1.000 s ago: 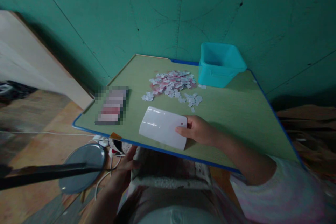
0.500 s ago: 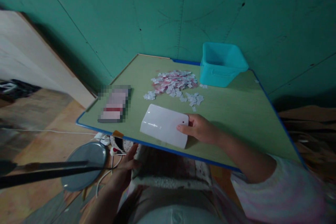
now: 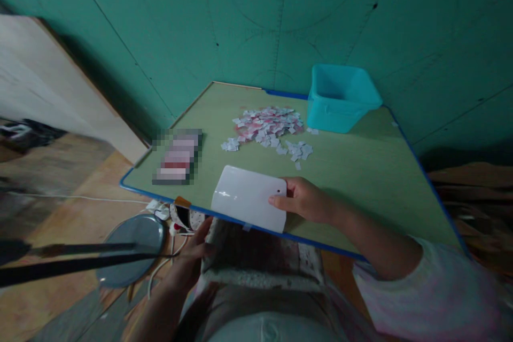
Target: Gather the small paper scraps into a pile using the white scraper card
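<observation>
My right hand (image 3: 306, 200) grips the right end of a white plastic scraper (image 3: 244, 197), thumb on top beside its small hole. The scraper's lower edge lies along the table's near rim. A paper scrap (image 3: 247, 227) shows at that rim, just below it. Under the rim, my left hand (image 3: 196, 251) closes on the left side of an open, whitish bag (image 3: 262, 279) with a dark, stained inside; the fingers are partly hidden. Farther back on the green table (image 3: 360, 187) lies a pile of small white and pinkish paper scraps (image 3: 268, 124), with smaller clusters in front.
A turquoise plastic bin (image 3: 340, 101) stands at the back right of the table against the green wall (image 3: 240, 21). At left lies a pixelated, phone-like object (image 3: 178, 157). Below are a grey round stool (image 3: 132, 251) and a power strip with white cables (image 3: 160, 209).
My right hand has drawn the scraper slightly nearer, so that it reaches the table's near rim. A paper scrap now shows beneath it. My left hand stays at the bag.
</observation>
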### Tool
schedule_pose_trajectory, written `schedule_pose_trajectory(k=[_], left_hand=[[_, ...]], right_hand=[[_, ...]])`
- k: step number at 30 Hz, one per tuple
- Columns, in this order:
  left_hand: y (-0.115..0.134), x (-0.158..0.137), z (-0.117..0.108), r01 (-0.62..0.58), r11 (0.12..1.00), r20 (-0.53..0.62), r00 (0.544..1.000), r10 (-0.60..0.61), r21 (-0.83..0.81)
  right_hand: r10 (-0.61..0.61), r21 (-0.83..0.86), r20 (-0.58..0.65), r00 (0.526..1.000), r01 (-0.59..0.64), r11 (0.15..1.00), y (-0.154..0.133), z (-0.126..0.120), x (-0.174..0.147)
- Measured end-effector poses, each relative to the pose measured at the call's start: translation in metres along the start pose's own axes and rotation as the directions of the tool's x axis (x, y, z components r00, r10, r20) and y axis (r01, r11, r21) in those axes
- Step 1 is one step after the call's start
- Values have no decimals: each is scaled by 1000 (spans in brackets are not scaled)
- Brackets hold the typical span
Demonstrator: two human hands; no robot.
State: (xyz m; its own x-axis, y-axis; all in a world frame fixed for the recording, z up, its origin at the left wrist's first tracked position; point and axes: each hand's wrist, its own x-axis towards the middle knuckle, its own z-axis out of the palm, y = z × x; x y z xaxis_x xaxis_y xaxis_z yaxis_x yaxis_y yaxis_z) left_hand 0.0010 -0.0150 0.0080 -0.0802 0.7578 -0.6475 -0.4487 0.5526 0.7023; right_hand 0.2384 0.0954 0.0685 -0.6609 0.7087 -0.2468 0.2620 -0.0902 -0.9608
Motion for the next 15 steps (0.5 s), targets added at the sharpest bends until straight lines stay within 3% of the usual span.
schedule_pose_trajectory(k=[7,15], left_hand=[[-4,6,-6,-19,998,98,995,24,-52],[-10,13,-12,1,996,65,998,5,-91]], right_hand=[[-8,34,-25,1000,9,999,-3,-1,-1],[16,-2,-189,982,-17,1000,-1,-6,2]])
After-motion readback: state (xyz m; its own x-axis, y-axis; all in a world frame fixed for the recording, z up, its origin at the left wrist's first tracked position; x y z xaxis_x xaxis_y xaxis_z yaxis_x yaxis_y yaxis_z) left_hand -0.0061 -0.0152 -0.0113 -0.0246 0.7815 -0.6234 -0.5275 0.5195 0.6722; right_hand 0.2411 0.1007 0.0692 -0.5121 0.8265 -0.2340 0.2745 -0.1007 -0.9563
